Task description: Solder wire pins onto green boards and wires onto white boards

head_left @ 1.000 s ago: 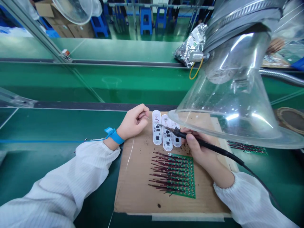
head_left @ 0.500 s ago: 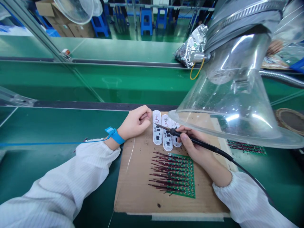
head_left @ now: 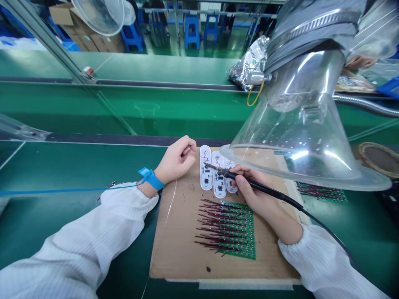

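My right hand [head_left: 254,187] holds a soldering iron [head_left: 255,185] like a pen, its tip on or just over the leftmost white circuit board [head_left: 206,176]. Two more white boards, a middle one [head_left: 219,182] and a right one [head_left: 231,185], lie beside it, the right one partly behind the iron and hand. To the left, my left hand [head_left: 179,160] is closed in a pinch on a thin solder wire [head_left: 171,206], which trails down over the cardboard. A short end pokes out toward the left board. Nearer me lies a green circuit board panel [head_left: 246,232] with several dark red wires.
Cardboard [head_left: 181,257] lies under the boards. A clear fume hood [head_left: 296,137] hangs low over the right side. Another wired green panel [head_left: 324,193] lies at right. A blue wrist strap [head_left: 152,179] ties my left wrist to a cord. A silver bag [head_left: 249,62] stands behind.
The solder wire's end now shows between my left fingers and the left board. My left hand has shifted slightly up and left. The iron's tip stays at the left board.
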A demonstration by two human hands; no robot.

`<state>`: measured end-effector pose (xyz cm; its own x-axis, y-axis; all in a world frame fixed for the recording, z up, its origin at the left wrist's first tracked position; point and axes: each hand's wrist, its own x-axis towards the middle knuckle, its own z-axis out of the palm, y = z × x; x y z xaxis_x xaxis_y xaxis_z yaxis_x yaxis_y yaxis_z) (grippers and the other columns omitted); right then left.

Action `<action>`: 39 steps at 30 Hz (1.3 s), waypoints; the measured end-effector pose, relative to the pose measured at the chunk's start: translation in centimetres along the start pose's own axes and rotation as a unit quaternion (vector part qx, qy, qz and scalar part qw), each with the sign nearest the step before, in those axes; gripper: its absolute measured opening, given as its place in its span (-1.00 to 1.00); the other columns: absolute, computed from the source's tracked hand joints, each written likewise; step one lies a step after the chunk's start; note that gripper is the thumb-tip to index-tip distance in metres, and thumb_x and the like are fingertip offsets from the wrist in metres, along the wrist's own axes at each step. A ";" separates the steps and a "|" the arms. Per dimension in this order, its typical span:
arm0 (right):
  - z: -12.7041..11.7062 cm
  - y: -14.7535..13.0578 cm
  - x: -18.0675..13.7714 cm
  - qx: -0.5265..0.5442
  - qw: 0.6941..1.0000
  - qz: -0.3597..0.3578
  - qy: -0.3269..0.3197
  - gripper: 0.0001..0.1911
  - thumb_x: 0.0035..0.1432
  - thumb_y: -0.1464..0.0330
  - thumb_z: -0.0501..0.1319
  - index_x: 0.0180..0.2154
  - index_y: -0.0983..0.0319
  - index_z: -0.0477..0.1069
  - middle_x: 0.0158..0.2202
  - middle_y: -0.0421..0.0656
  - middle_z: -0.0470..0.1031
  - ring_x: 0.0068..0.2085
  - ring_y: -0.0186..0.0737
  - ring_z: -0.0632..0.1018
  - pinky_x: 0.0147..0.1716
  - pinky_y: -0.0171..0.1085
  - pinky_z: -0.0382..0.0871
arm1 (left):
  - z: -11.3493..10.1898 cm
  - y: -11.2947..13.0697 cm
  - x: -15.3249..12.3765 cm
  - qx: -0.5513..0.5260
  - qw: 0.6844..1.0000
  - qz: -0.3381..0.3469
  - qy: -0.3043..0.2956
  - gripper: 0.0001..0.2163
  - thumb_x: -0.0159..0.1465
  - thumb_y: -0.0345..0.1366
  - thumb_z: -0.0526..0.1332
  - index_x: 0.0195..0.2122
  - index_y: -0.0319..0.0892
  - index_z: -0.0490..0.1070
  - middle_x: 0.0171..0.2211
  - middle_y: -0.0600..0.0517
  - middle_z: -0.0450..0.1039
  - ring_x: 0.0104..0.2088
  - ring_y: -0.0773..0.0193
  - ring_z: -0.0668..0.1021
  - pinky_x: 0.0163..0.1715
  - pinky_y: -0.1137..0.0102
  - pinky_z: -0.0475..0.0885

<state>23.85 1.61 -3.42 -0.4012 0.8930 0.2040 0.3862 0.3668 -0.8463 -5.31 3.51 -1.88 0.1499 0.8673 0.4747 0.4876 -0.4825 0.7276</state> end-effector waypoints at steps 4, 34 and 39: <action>0.0 -0.4 -0.3 0.004 1.000 0.006 0.030 -0.68 0.40 0.05 0.21 0.01 0.08 0.51 -0.35 -0.18 0.60 -0.34 -0.14 0.63 -0.32 -0.15 0.58 | 0.1 -0.1 0.0 -0.015 1.000 -0.004 0.005 -0.87 0.28 -0.53 0.13 -0.25 -0.15 0.30 -0.45 0.17 0.06 -0.50 0.39 0.21 -0.49 0.42 0.15; -6.1 -0.2 -4.4 0.080 0.947 -0.004 0.312 -0.83 0.41 0.22 0.22 -0.15 0.15 0.51 -0.44 -0.23 0.51 -0.45 -0.29 0.52 -0.45 -0.26 0.43 | 3.5 6.0 -3.8 0.181 0.866 0.206 -0.419 -0.47 0.59 -0.02 -0.15 0.48 -0.09 0.15 0.53 -0.02 0.00 0.53 0.08 0.09 0.50 0.07 -0.05; -6.2 -0.5 -4.7 0.105 0.944 0.007 0.313 -0.84 0.41 0.21 0.23 -0.14 0.14 0.52 -0.43 -0.22 0.50 -0.44 -0.28 0.52 -0.44 -0.26 0.44 | 2.9 4.5 -3.0 0.169 0.867 0.181 -0.432 -0.46 0.60 -0.05 -0.17 0.55 -0.06 -0.06 0.53 0.00 0.00 0.53 0.18 0.08 0.51 0.11 -0.04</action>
<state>30.74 -1.17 -0.88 0.1967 0.9007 0.3873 0.1888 0.3528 -0.9164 -1.07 -0.93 -1.42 0.8632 0.5048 -0.0120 0.4762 -0.8060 0.3516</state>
